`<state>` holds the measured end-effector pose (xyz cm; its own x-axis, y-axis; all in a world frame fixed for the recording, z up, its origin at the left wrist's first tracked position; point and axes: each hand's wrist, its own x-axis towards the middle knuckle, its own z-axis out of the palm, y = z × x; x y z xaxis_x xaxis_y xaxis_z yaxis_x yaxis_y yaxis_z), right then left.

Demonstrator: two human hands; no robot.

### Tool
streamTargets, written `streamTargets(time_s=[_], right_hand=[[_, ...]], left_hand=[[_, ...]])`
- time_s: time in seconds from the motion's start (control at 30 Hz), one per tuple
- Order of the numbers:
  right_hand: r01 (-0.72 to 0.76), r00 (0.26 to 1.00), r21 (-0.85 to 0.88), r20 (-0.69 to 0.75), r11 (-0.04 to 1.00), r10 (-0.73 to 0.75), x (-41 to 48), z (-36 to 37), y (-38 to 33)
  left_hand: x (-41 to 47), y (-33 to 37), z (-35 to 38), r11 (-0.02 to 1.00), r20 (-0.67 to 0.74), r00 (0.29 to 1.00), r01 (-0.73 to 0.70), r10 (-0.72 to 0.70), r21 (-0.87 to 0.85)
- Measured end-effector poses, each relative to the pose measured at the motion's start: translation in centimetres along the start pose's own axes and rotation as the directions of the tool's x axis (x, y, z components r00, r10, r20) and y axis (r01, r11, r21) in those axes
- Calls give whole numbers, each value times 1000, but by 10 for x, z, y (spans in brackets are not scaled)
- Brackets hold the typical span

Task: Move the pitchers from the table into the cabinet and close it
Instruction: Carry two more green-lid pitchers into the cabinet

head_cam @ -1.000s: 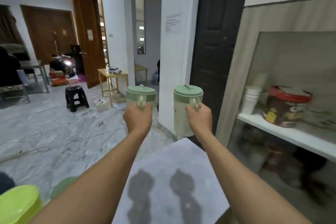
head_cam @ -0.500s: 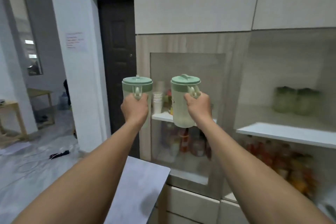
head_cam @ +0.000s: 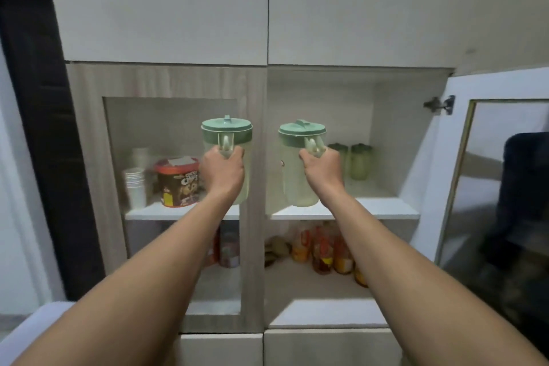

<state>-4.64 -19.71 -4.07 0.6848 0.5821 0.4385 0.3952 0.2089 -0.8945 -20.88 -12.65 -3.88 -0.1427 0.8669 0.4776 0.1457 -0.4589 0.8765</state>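
I hold two pale green pitchers with darker green lids, one by each handle. My left hand (head_cam: pixel 223 172) grips the left pitcher (head_cam: pixel 227 133) in front of the closed glass door (head_cam: pixel 178 116) and the cabinet's middle post. My right hand (head_cam: pixel 322 169) grips the right pitcher (head_cam: pixel 298 175), upright just above the front of the white upper shelf (head_cam: pixel 383 207) in the open right compartment. The right compartment's door (head_cam: pixel 502 187) is swung open to the right.
Two more green pitchers (head_cam: pixel 352 160) stand at the back of the same shelf. Behind the left glass are stacked paper cups (head_cam: pixel 135 187) and a cereal tub (head_cam: pixel 178 181). Bottles (head_cam: pixel 323 249) fill the lower shelf. A grey table corner (head_cam: pixel 32 324) is at bottom left.
My view has turned right from the room to face the cabinet. Both pitchers have moved with my hands toward it, the right one now at the open compartment's shelf.
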Motion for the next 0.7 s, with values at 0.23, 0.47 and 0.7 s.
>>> streamTargets(time_s=[0.23,0.47,0.7], right_hand=[[-24,996,-38,-83,999,21,53,-73,38],[-58,988,-65,-144,996,48,104,-101,85],[-98,977,-50,-195,994,86,169,-86,131]], left_hand=[[-25,17,99,997,102,995,-8,16,-78],[-23,9,178,995,202,979,26,-5,-100],[18,-18,253,992,253,967,58,-27,-116]])
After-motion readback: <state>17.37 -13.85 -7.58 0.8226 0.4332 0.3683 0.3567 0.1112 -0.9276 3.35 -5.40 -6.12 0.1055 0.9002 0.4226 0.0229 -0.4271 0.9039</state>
